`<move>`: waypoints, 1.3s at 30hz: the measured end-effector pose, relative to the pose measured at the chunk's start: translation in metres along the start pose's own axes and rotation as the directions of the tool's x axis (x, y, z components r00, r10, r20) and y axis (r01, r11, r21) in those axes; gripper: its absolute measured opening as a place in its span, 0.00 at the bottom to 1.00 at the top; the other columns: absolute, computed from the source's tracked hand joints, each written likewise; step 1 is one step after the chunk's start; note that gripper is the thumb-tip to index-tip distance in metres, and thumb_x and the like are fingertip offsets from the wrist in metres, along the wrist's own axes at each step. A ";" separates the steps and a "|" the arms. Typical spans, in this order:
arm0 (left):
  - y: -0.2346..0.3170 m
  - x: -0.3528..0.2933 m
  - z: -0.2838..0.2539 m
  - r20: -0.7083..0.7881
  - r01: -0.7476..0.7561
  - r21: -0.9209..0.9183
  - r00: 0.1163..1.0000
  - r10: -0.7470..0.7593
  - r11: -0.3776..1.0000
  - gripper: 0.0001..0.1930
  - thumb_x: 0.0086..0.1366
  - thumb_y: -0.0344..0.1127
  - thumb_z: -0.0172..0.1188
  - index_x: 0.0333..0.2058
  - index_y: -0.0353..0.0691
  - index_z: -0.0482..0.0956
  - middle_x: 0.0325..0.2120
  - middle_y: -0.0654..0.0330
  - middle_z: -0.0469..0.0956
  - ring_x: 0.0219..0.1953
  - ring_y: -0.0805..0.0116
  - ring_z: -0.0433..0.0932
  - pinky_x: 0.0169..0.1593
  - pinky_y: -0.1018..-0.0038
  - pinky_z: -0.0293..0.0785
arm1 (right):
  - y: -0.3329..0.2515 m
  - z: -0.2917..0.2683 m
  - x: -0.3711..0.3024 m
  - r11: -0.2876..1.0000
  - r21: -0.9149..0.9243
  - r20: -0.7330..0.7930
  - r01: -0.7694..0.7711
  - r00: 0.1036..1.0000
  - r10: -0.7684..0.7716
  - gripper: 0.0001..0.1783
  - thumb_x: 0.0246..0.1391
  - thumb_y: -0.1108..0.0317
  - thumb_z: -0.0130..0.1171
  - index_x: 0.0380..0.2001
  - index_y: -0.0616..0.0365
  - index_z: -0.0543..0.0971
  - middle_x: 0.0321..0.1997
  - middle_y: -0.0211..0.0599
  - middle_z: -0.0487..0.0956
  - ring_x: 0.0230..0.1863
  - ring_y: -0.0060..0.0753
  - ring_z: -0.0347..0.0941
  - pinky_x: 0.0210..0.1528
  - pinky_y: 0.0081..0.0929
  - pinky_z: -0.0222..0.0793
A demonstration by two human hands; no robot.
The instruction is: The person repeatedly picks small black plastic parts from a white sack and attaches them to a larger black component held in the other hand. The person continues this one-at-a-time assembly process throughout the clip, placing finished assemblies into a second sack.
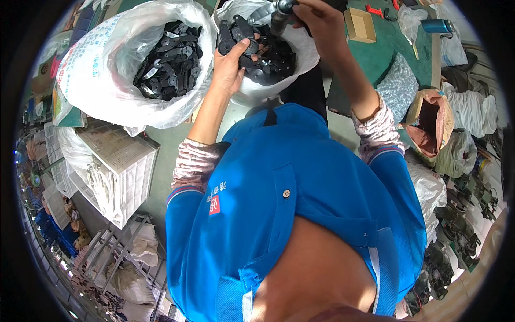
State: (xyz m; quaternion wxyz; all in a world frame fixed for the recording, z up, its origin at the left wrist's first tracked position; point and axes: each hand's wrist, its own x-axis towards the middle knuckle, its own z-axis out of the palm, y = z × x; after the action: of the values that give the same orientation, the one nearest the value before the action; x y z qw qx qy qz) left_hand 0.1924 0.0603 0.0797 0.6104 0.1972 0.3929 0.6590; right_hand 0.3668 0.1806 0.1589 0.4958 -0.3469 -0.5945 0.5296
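My left hand is closed around several black flat parts with round ends, its thumb lying across one of them. It is over a white plastic-lined bag that holds a heap of similar black parts. Up at the top edge, my right hand has its fingers closed on a dark knobbed piece. A curved grey metal arm reaches left from that piece, toward the parts in my left hand. The exact kind of these pieces is unclear, and the right fingertips are partly hidden.
A larger white bag of black parts with shiny metal bits stands at the left. On the green table are a small open cardboard box and bubble wrap. White perforated crates stand lower left; an open brown sack sits right.
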 end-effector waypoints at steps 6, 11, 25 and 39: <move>0.005 0.003 0.008 -0.046 -0.024 0.013 0.999 0.024 1.000 0.18 0.64 0.28 0.60 0.51 0.27 0.72 0.40 0.48 0.82 0.33 0.61 0.82 0.33 0.72 0.81 | 0.009 -0.015 0.021 0.994 -0.046 0.072 -0.103 0.992 0.106 0.08 0.58 0.72 0.55 0.30 0.65 0.80 0.20 0.28 0.75 0.21 0.17 0.70 0.25 0.20 0.69; 0.010 0.009 0.004 -0.007 0.029 -0.020 1.000 -0.030 0.999 0.19 0.64 0.26 0.58 0.52 0.27 0.69 0.41 0.46 0.81 0.39 0.57 0.83 0.35 0.71 0.85 | 0.016 -0.005 0.035 0.950 0.043 0.008 -0.310 0.951 0.310 0.13 0.58 0.70 0.54 0.21 0.63 0.78 0.19 0.34 0.76 0.16 0.23 0.71 0.17 0.23 0.68; 0.003 0.001 -0.012 -0.014 0.211 0.172 0.977 -0.212 0.962 0.14 0.59 0.25 0.66 0.42 0.39 0.74 0.34 0.61 0.80 0.32 0.72 0.79 0.25 0.75 0.76 | 0.048 -0.019 -0.072 0.846 -0.498 0.337 0.189 0.941 -0.012 0.22 0.56 0.67 0.63 0.56 0.47 0.76 0.38 0.35 0.75 0.34 0.31 0.76 0.33 0.26 0.73; -0.010 -0.015 0.012 -0.003 0.218 0.085 0.976 -0.219 0.972 0.11 0.64 0.30 0.62 0.44 0.35 0.78 0.32 0.58 0.78 0.31 0.70 0.76 0.30 0.75 0.74 | 0.055 -0.001 -0.097 0.980 -0.156 0.229 -0.127 0.960 0.161 0.17 0.65 0.70 0.53 0.55 0.59 0.76 0.32 0.35 0.80 0.27 0.18 0.72 0.31 0.18 0.69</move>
State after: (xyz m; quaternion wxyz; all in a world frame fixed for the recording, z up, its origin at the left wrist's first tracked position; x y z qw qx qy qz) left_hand 0.2109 0.0485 0.0830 0.6715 0.1807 0.4378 0.5699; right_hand 0.3873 0.1013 0.0837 0.3547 -0.3563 -0.6590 0.5594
